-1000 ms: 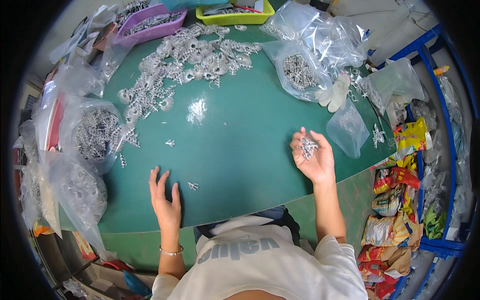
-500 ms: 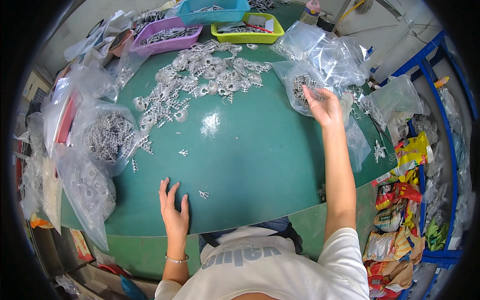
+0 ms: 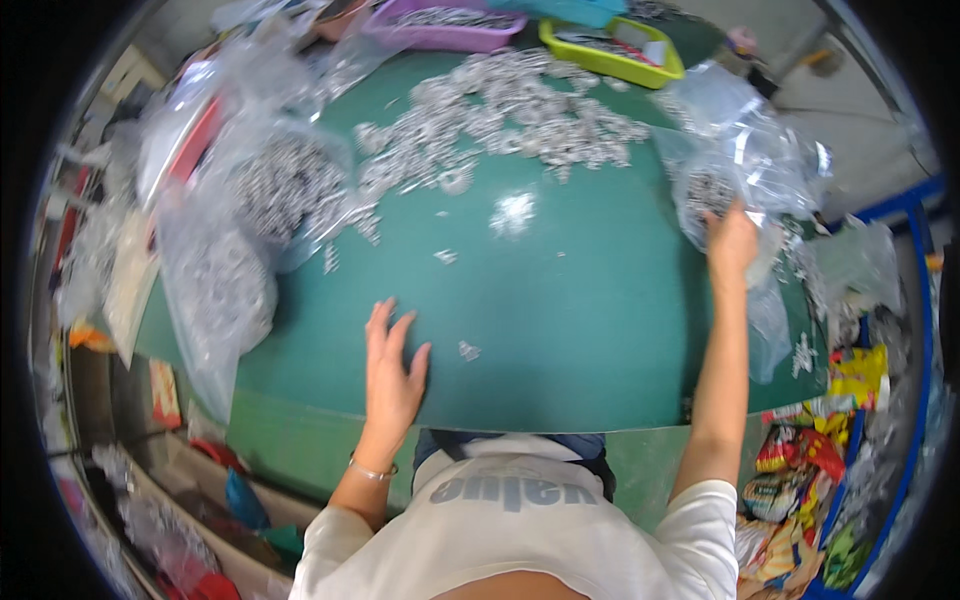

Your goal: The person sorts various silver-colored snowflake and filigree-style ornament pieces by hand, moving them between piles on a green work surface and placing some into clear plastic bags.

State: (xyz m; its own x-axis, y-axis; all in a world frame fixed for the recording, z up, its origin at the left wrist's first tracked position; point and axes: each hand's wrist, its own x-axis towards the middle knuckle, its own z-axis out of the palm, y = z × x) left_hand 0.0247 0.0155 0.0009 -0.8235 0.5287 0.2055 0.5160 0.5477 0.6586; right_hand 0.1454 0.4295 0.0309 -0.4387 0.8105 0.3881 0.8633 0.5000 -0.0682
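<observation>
My left hand [image 3: 393,365] hovers over or rests near the front edge of the green table, fingers spread and holding nothing. Just right of it lies a small branch-shaped silvery metal piece [image 3: 469,351]; a similar piece [image 3: 445,257] lies farther off. At the right, my right hand [image 3: 733,240] reaches to the mouth of a clear plastic bag [image 3: 690,160]. Its fingers are curled over the grey metal pieces [image 3: 709,190] in that bag. Blur and the hand itself hide what lies between the fingertips.
A wide heap of silvery metal pieces [image 3: 500,115] covers the far middle of the table [image 3: 560,330]. Bags of metal pieces [image 3: 285,190] line the left side. Purple [image 3: 450,38] and yellow-green [image 3: 610,62] trays stand at the back. A blue rack [image 3: 905,360] is at the right.
The view has swung, so the table's contents sit farther right and the far trays higher. My right hand has lowered its fingers into the bag's pieces. My left hand stays spread.
</observation>
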